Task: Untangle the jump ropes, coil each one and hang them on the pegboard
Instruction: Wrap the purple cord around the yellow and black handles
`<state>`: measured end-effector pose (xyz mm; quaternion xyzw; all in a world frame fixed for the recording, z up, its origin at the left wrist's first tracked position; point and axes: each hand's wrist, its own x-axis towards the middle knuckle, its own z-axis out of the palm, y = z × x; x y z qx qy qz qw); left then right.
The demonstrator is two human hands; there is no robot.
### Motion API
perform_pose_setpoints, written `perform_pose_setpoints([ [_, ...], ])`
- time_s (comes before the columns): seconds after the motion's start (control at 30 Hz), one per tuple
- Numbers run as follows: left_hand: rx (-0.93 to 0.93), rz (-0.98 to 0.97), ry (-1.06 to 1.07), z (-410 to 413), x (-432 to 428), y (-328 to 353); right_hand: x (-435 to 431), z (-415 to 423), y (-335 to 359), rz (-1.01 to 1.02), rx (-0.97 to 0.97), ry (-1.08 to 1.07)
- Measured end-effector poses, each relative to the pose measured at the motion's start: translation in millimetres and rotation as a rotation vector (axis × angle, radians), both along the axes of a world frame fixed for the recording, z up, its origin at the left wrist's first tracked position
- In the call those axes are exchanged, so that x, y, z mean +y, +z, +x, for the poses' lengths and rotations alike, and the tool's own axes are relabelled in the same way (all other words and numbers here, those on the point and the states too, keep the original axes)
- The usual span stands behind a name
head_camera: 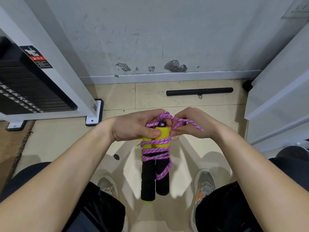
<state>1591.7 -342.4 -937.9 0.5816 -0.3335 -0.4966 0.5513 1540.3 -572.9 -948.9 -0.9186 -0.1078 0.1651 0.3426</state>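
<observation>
A jump rope with two black-and-yellow handles (154,174) hangs upright in front of me, side by side. Its pink speckled cord (156,152) is wound several times around both handles. My left hand (133,125) grips the yellow tops of the handles, thumb pressed on the front. My right hand (190,123) pinches a loop of the pink cord at the top, and the cord's free end sticks out to the right. No pegboard is in view.
A black bar attachment (199,92) lies on the tiled floor by the wall. A weight-stack machine (30,84) with a white frame stands at left, a white frame (275,91) at right. A brown mat (11,148) lies at left. My shoes (205,183) are below.
</observation>
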Motion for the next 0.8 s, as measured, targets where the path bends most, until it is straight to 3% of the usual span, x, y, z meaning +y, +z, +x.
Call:
perform_pose_setpoints([
  [0.07,-0.032,0.032,0.015,-1,1,-1,4,-2,-2,-0.046,-0.074,0.018],
  [0.23,-0.001,0.075,-0.032,-4,4,-2,-2,-3,7,-0.258,0.056,-0.042],
  [0.37,-0.086,0.121,-0.122,-6,5,-4,-5,-6,16,0.391,0.353,-0.122],
  [0.5,-0.010,0.071,-0.055,-4,9,-3,-2,-8,17,0.923,0.508,-0.254],
  [0.7,0.089,0.022,0.031,-5,13,-4,3,-10,11,1.447,0.752,-0.133],
  [0.8,0.114,0.013,0.053,-5,13,-4,3,-9,4,1.524,0.756,-0.026],
])
